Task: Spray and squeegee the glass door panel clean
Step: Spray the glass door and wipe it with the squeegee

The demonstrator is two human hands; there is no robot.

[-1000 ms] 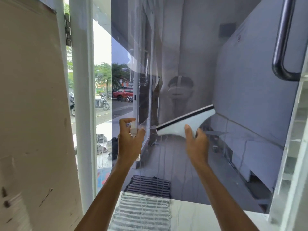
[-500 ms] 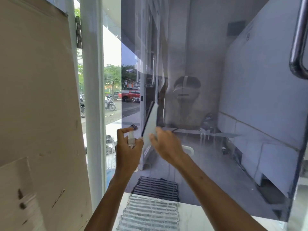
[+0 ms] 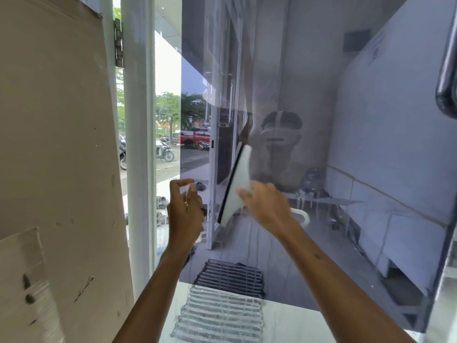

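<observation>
left hand (image 3: 184, 214): our fingers curled round the little spray bottle (image 3: 190, 192)
right hand (image 3: 268, 206): fingers gripping the squeegee (image 3: 238, 184), blade nearly upright above them
glass door panel (image 3: 371, 144): right past our fingertips

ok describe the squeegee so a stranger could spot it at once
Find the big dark glass door, then its left part. The right hand holds the squeegee there: a flat white wedge, near upright, with a black strip down its left edge, unlike the small bottle in the left hand.
</observation>
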